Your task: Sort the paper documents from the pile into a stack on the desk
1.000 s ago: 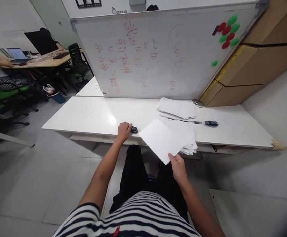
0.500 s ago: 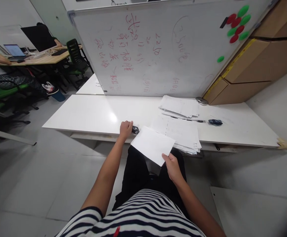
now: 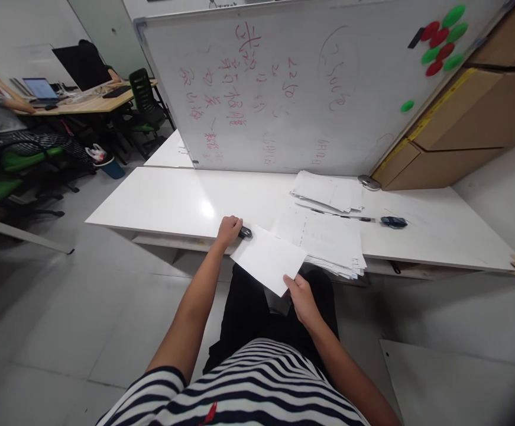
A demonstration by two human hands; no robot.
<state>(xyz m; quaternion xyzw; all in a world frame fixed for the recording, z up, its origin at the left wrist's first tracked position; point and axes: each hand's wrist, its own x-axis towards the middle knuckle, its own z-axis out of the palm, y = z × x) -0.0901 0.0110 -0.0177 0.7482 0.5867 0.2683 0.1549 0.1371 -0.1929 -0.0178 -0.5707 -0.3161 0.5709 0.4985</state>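
Note:
My left hand [image 3: 229, 229] is closed around a black stapler [image 3: 245, 232] that rests near the front edge of the white table [image 3: 172, 204]. Its front end sticks out past my fingers and meets the upper left corner of a white paper sheet [image 3: 266, 259]. Whether that corner lies inside the jaws I cannot tell. Pinched at its lower right corner by my right hand [image 3: 302, 296], the paper slants over the table edge above my lap. Just right of it lies a stack of printed papers [image 3: 330, 239], partly overhanging the edge.
Behind the stack lies another paper pile [image 3: 321, 190]. A dark blue object [image 3: 394, 222] and a silver mouse-like object [image 3: 369, 182] are further right. A whiteboard [image 3: 363, 118] with red writing stands at the back, beside cardboard boxes [image 3: 456, 112]. A person [image 3: 0, 109] sits far left.
My right hand has brought the paper left, so its upper left corner now reaches the stapler. My left hand stays on the stapler. The view has shifted slightly.

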